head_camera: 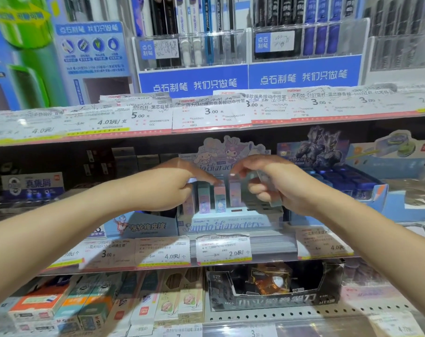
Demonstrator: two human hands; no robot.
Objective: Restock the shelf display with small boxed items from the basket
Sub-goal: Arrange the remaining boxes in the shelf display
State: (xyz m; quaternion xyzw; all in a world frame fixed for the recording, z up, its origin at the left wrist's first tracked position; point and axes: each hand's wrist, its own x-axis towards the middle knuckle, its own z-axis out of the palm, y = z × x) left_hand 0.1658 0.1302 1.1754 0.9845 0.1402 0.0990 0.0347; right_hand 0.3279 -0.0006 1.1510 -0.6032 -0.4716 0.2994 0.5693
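A stationery shop. Tiered shelves (231,262) carry printed price tags (211,113) along their front edges, pens (206,32) stand in clear branded racks above, and cardboard display boxes (226,224) of erasers and pencil packs (177,302) fill the lower rows.

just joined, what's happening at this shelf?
A person is restocking the Sanrio display box on the middle shelf. The left hand reaches among the small upright boxes standing in the display, fingers on them. The right hand holds a few more small boxes just above the display. The basket is out of view.
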